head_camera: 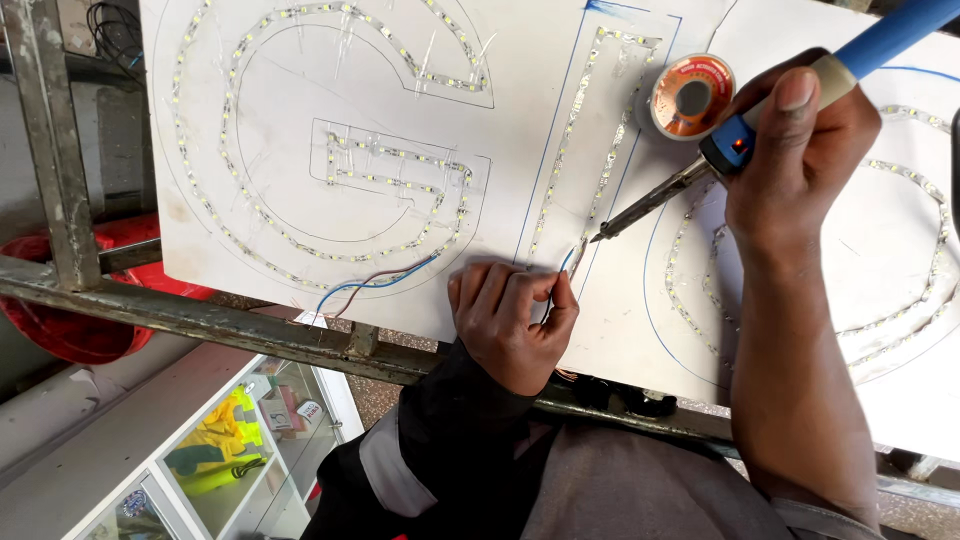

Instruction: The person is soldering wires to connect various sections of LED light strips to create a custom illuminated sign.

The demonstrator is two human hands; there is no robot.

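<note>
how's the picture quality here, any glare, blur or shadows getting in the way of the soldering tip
Head view: even daylight, sharp across the white board; the soldering iron tip is crisp. Clear tape over the LED strips gives small glints, no real glare. The right hand casts only a soft shadow. The left hand and its pinched wires are clear. The frame edges bend slightly.

left hand (pixel 510 318) – bare, no glove, no ring or watch in view. its arm wears a black sleeve (pixel 455 420) down to the wrist, the cloth creased and bunched, with a pale grey band across it lower down. right hand (pixel 800 150) – bare too, short trimmed thumbnail showing. right forearm uncovered along its whole visible length, no sleeve on it. grey cloth (pixel 640 490) of a garment lies between the two arms at the bottom edge.
</note>
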